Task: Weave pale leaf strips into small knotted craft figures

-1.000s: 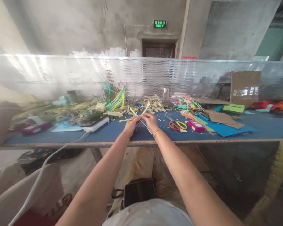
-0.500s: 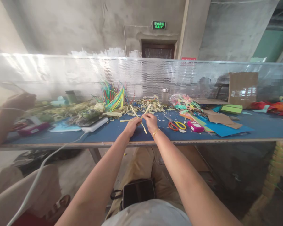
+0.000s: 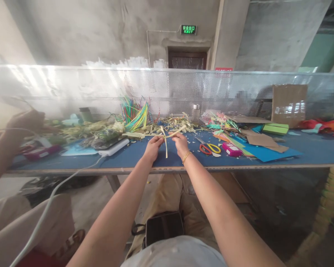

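Both my hands are stretched out over the blue table [image 3: 183,157], pinching crossed pale yellow strips [image 3: 166,142] between them. My left hand [image 3: 153,145] grips the strips from the left, my right hand [image 3: 181,142], with a gold bracelet on the wrist, from the right. One strip end hangs down between the hands and another points up to the right. A heap of similar pale strips [image 3: 172,124] lies just beyond my hands.
Scissors with red and yellow handles [image 3: 209,148], a pink box [image 3: 232,148], coloured paper sheets [image 3: 264,150] and a cardboard box [image 3: 289,104] lie to the right. A bundle of coloured sticks [image 3: 135,113] stands behind. At the left, another person's hand [image 3: 25,120] holds something. A perforated metal screen [image 3: 100,87] backs the table.
My hands have drawn slightly apart and turned the strips: the crossed ends have swung, one now hanging down. The other person's hand at the left has risen.
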Demonstrator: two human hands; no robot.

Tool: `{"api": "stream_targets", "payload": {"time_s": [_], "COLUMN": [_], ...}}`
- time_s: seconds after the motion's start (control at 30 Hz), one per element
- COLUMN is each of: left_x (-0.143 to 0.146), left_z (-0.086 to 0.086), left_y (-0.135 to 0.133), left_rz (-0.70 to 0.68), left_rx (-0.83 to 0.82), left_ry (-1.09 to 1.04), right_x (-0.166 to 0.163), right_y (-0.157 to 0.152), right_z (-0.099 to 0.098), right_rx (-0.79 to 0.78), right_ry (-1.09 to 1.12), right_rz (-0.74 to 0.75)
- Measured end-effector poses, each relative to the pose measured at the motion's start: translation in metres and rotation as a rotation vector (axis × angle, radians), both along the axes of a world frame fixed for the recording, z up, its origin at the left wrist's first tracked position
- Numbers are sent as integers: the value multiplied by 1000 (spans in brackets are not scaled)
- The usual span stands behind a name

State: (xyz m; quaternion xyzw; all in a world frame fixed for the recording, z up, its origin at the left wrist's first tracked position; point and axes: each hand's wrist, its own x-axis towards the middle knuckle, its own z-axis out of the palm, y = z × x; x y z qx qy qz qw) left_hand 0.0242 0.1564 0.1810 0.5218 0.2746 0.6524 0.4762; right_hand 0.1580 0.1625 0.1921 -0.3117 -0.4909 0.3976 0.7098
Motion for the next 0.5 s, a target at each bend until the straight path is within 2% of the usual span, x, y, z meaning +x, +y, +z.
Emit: {"api": "stream_targets", "payload": {"time_s": [0.23,0.4,0.5], "left_x": [5,5,4], "left_z": [5,11,12], "left_y": [-8,-11,-12], "left_rz": [-158,-237,-219], "left_rx": [-91,-208,-232], "left_ry": [-63,-109,-96], "right_x": [-1,-2,-2], "right_y": [-3,-1,-3], "right_z": [-1,-1,-1], "right_rx": [-164,-74,-30], "right_ry": [-54,-7,-46], "right_rz": [123,152,189]}}
